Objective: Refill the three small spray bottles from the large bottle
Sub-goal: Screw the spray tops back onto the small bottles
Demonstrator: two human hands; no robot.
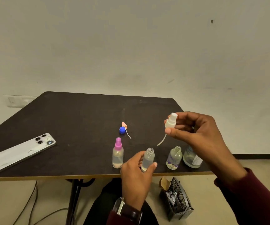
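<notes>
Right hand (pixel 194 129) pinches white sprayer (pixel 171 120), left hand (pixel 137 172) grips its seemingly refilled open bottle (pixel 147 159); pink-capped bottle (pixel 118 153) done, third bottle (pixel 174 157) uncapped

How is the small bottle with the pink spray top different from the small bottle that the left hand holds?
The small clear plastic bottle with the pink spray top is closed, while the small clear plastic bottle in the left hand has a bare threaded neck. The pink-topped one stands free on the dark table; the other is in the left hand's grip. Both stand upright, hold clear liquid and look alike in size.
</notes>
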